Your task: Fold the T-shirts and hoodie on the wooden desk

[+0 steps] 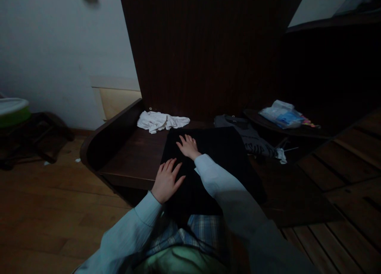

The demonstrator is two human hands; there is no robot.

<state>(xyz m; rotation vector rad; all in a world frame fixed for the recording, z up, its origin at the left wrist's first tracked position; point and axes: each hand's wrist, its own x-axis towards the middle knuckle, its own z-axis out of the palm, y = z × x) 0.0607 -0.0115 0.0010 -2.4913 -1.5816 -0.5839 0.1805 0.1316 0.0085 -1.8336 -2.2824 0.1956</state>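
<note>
A black piece of cloth, perhaps a folded garment (220,151), lies spread over the dark wooden bench (127,159) and hangs toward my lap. My left hand (167,181) rests with fingers apart at the cloth's left edge. Farther up, my right hand (188,146) lies flat on the cloth, its fingers stretched out. Neither hand grips anything that I can see. What kind of garment the cloth is cannot be made out in the dim light.
Crumpled white cloth (160,121) lies at the bench's back left. To the right are a dark grey bag-like item with lettering (253,141) and a plastic package (282,114) on a small shelf. A curved armrest (110,135) bounds the left; a tall dark panel (208,56) stands behind.
</note>
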